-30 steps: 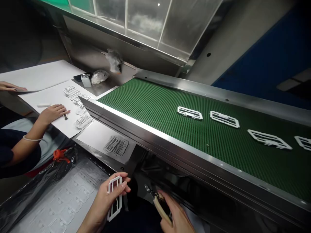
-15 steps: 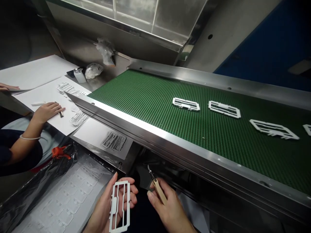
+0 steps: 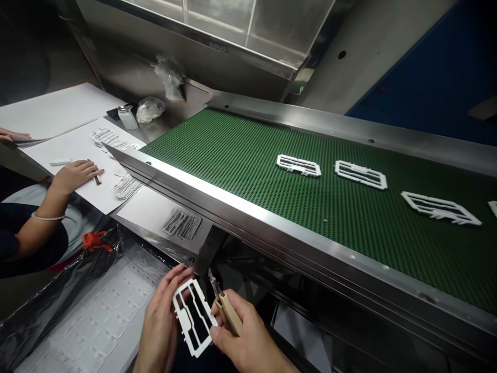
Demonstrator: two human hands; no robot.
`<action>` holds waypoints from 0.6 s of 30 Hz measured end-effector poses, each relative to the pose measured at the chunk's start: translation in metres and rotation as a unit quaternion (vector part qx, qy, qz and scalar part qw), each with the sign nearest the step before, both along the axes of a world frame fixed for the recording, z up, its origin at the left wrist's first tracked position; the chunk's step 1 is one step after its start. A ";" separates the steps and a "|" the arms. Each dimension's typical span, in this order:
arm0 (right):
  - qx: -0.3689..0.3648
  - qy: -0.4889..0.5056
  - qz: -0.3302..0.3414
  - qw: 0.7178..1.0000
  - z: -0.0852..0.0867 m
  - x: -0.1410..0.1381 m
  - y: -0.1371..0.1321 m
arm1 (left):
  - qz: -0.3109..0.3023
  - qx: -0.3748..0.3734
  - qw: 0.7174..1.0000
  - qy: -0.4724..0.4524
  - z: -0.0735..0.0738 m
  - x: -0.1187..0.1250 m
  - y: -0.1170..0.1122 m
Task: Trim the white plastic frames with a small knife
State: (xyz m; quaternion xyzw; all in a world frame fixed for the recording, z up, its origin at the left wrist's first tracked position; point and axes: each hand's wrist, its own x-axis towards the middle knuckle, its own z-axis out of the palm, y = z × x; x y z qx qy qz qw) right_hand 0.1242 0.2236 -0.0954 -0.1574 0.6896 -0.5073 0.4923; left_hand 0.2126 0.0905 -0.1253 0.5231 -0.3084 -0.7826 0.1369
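Left hand [image 3: 161,324] grips white frame [image 3: 193,316] (right hand [image 3: 248,344] holds cutters [image 3: 224,306]).

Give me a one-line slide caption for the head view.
Left hand holds white plastic frame; right hand brings tan-handled cutters to it beside green conveyor belt.

Single head-worn view, looking forward and down, close over hands, conveyor beyond

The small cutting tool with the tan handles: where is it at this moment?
In the head view, low and centre, the cutting tool is in the right hand, beside the white plastic frame held by the left hand, below the conveyor's steel edge.
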 end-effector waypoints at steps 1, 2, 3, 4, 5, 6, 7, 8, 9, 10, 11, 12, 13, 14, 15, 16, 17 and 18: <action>0.016 0.038 0.048 0.998 0.007 -0.007 0.002 | -0.016 -0.036 0.999 -0.012 0.002 0.004 -0.007; 0.028 0.084 0.105 0.990 0.015 -0.015 0.003 | -0.055 -0.071 0.996 -0.019 0.004 0.007 -0.015; 0.028 0.133 0.169 0.976 0.021 -0.022 0.004 | -0.119 -0.102 0.987 -0.021 0.008 0.009 -0.022; 0.016 0.179 0.233 0.956 0.027 -0.029 0.005 | -0.207 -0.122 0.971 -0.015 0.013 0.010 -0.029; -0.004 0.216 0.292 0.932 0.032 -0.034 0.004 | -0.309 -0.126 0.943 0.001 0.018 0.009 -0.034; -0.029 0.240 0.343 0.908 0.035 -0.039 0.004 | -0.406 -0.115 0.906 0.023 0.022 0.008 -0.039; -0.053 0.258 0.382 0.886 0.036 -0.042 0.004 | -0.485 -0.092 0.869 0.048 0.027 0.006 -0.041; -0.073 0.271 0.408 0.869 0.037 -0.044 0.003 | -0.535 -0.060 0.840 0.072 0.030 0.005 -0.042; -0.086 0.279 0.422 0.858 0.037 -0.045 0.003 | -0.566 -0.029 0.819 0.090 0.032 0.004 -0.042; -0.095 0.281 0.426 0.855 0.036 -0.046 0.004 | -0.580 -0.008 0.809 0.101 0.034 0.004 -0.040; -0.102 0.276 0.422 0.857 0.035 -0.045 0.005 | -0.580 0.004 0.808 0.105 0.033 0.005 -0.037; -0.109 0.268 0.412 0.864 0.034 -0.044 0.006 | -0.578 0.011 0.810 0.103 0.033 0.007 -0.033; -0.115 0.259 0.397 0.873 0.033 -0.043 0.007 | -0.569 0.024 0.816 0.098 0.031 0.009 -0.027; -0.122 0.248 0.382 0.882 0.032 -0.043 0.009 | -0.552 0.045 0.828 0.090 0.029 0.012 -0.021; -0.126 0.243 0.363 0.891 0.031 -0.042 0.010 | -0.529 0.075 0.841 0.083 0.028 0.014 -0.015; -0.123 0.244 0.335 0.902 0.031 -0.042 0.011 | -0.501 0.109 0.855 0.078 0.027 0.016 -0.009; -0.109 0.250 0.298 0.915 0.031 -0.042 0.013 | -0.469 0.139 0.869 0.078 0.027 0.018 -0.003; -0.084 0.256 0.252 0.929 0.031 -0.042 0.014 | -0.435 0.158 0.882 0.082 0.027 0.019 0.002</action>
